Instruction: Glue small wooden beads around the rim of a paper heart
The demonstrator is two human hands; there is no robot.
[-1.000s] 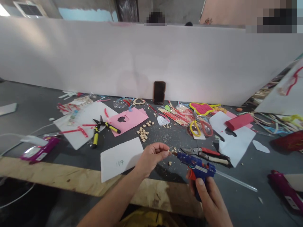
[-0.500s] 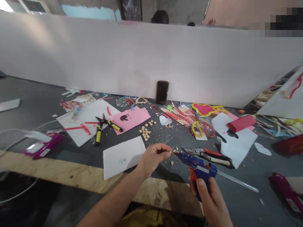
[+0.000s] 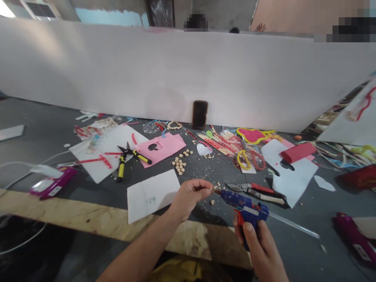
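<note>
1. A small piece [image 3: 211, 189], probably wooden, sits pinched in the left hand [image 3: 189, 199] at the tip of the glue gun [image 3: 245, 205]; any glue is too small to tell.
2. The right hand [image 3: 263, 248] grips the glue gun.
3. Loose cubes [image 3: 179, 164] on the table [image 3: 204, 170] seem unglued.

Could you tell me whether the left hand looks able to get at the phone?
Probably yes: the left hand looks free to go over the small pieces to the upright phone.

Counted: one phone [image 3: 200, 114]; one glue gun [image 3: 245, 207]; one pruner [image 3: 260, 190]; two purple devices [image 3: 55, 184] [image 3: 354, 239]; two pale hearts [image 3: 324, 183] [image 3: 203, 149]; wooden cubes [image 3: 179, 165] too clustered to count.
</note>
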